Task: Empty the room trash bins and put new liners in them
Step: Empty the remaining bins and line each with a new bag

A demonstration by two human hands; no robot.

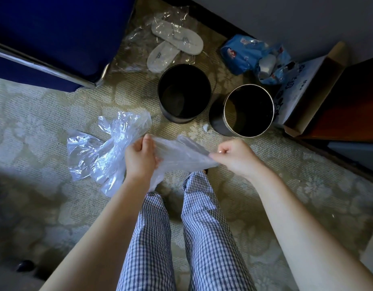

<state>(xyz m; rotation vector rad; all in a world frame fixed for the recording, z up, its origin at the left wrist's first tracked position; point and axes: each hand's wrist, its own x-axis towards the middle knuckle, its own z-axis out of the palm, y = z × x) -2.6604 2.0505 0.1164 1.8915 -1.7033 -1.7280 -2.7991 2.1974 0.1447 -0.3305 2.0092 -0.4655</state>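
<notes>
Left hand [140, 157] and right hand [233, 157] both gripping clear liner [177, 154]; two bare bins [184, 93] standing at 12 o'clock.

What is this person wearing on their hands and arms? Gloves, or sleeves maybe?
No gloves: the left hand and right hand are uncovered. Both forearms are bare too, with no sleeve, watch or bracelet in view.
</notes>
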